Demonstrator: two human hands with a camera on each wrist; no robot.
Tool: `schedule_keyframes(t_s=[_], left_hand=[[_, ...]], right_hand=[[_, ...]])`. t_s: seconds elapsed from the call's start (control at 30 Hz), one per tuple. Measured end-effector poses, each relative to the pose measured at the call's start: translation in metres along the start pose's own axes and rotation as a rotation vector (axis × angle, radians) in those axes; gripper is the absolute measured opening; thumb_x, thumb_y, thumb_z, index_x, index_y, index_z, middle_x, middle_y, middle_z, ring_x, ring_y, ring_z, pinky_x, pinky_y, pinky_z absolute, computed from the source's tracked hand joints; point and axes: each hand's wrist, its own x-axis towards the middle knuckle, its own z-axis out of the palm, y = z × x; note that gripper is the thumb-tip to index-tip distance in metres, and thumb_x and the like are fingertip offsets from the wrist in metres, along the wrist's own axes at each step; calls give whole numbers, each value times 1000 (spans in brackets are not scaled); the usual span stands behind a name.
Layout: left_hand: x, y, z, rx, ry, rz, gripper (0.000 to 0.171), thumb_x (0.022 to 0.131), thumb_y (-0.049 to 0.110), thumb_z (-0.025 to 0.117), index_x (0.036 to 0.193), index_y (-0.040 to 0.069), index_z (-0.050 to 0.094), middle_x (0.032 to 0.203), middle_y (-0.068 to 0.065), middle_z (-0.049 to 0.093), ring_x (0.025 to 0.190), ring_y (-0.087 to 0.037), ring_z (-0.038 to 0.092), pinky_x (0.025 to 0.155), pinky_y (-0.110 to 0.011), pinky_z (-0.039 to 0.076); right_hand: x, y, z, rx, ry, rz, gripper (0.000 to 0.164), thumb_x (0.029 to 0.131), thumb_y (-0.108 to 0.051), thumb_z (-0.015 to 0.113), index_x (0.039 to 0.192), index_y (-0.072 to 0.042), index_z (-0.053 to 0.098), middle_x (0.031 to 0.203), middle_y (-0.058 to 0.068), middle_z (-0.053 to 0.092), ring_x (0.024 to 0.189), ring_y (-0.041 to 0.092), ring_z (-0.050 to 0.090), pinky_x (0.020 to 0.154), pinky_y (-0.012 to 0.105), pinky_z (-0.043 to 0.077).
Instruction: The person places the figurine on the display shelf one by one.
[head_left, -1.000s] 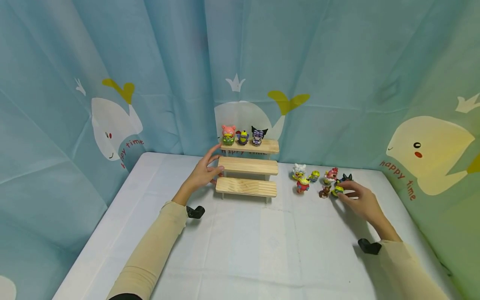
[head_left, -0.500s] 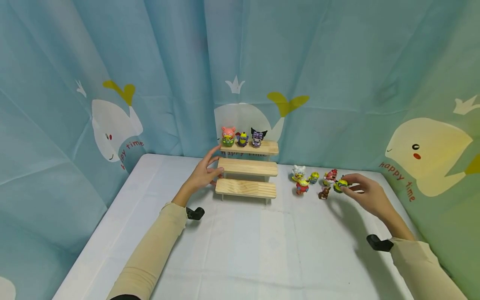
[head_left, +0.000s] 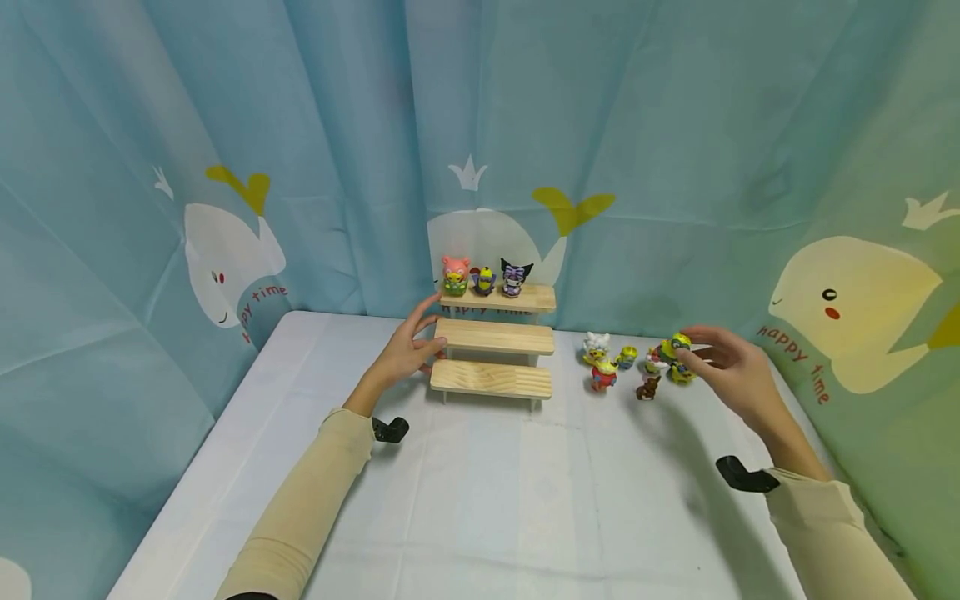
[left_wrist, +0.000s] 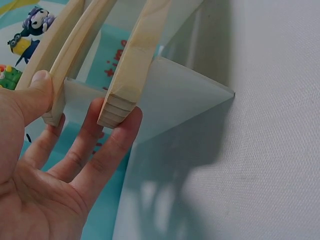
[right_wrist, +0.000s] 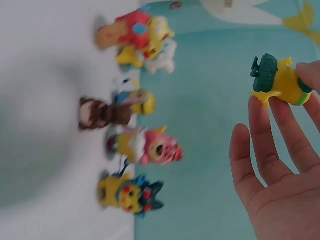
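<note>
My right hand (head_left: 738, 379) pinches a yellow-and-green toy figurine (right_wrist: 285, 82) between thumb and fingers. It is raised off the table, and in the right wrist view it points sideways. A three-step wooden display stand (head_left: 495, 336) stands left of the toys. Against the left ends of its planks is my left hand (head_left: 401, 354); its thumb presses the middle plank and its fingers reach the lower plank (left_wrist: 132, 75). The top step bears a pink-hooded figurine (head_left: 455, 277), a yellow-and-purple figurine (head_left: 484, 282) and a black-eared purple figurine (head_left: 513, 279).
On the white table stand several figurines: a red-and-yellow one (head_left: 603, 377), a white-topped one (head_left: 597, 347), a small yellow-and-blue one (head_left: 627, 357), a brown one (head_left: 647, 388), a pink one (right_wrist: 162, 147) and a dark-eared yellow one (right_wrist: 131, 195). A blue curtain (head_left: 660, 150) hangs behind.
My right hand has lifted the yellow-and-green figurine from among the other toys, up and away from the table. The left hand keeps its place at the stand.
</note>
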Motion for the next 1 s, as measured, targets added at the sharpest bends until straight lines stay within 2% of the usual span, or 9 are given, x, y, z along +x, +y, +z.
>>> schedule_keyframes(t_s=[0.2, 0.4, 0.53, 0.67, 0.8, 1.0], left_hand=[[0, -1, -1, 2, 4, 9, 78, 104, 18, 64, 162, 46, 21, 166, -22, 24, 94, -36, 72, 66, -70, 55], [-1, -2, -3, 8, 8, 7, 77, 104, 18, 64, 160, 50, 23, 166, -22, 25, 92, -35, 73, 65, -70, 55], [-2, -1, -3, 15, 15, 6, 77, 104, 18, 64, 160, 51, 23, 166, -22, 26, 90, -32, 73, 64, -69, 55], [-2, -1, -2, 13, 12, 5, 78, 104, 17, 64, 160, 50, 22, 166, -22, 25, 88, -29, 73, 64, -68, 55], [-1, -2, -2, 13, 3, 9, 79, 104, 16, 64, 161, 49, 22, 166, -23, 25, 86, -28, 73, 63, -68, 56], [1, -2, -2, 15, 4, 5, 77, 103, 21, 65, 160, 51, 23, 166, -21, 25, 84, -30, 73, 64, -69, 55]], right_hand=[[9, -14, 10, 73, 29, -8, 36, 97, -19, 75, 130, -6, 67, 116, -17, 67, 96, -1, 68, 72, 13, 53], [22, -22, 19, 72, 38, -40, 36, 98, -14, 73, 131, -3, 65, 114, -15, 65, 94, -1, 67, 71, 12, 53], [31, -29, 24, 106, 20, -51, 37, 98, -14, 73, 133, -4, 65, 115, -13, 66, 92, 2, 68, 70, 15, 55], [41, -40, 30, 126, -5, -66, 36, 99, -17, 72, 133, -6, 65, 123, -7, 65, 101, 4, 67, 76, 14, 55], [53, -53, 37, 115, -27, -80, 36, 99, -22, 73, 132, -9, 67, 130, -1, 64, 107, 7, 65, 79, 13, 54], [73, -68, 51, 101, -72, -85, 38, 99, -29, 72, 133, -13, 67, 131, 4, 65, 107, 11, 64, 82, 15, 53]])
